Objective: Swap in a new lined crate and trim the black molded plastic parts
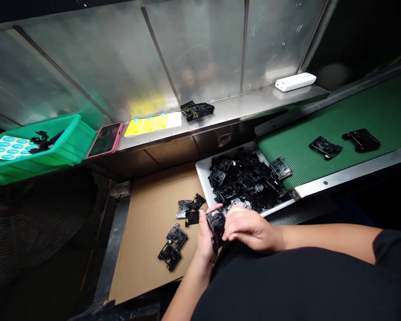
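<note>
Left hand (205,238): gripping one part (216,224), seemingly steadying it for right hand (249,228), touching its edge, grip unclear.

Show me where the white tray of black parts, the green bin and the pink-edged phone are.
White tray (203,179), head view: on its left wall.
Green bin (63,154), head view: on its front wall.
Pink-edged phone (105,138), head view: on its dark screen.

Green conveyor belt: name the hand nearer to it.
Right. The right hand is at the held part, toward the belt; the left hand is on the part's far side.
</note>
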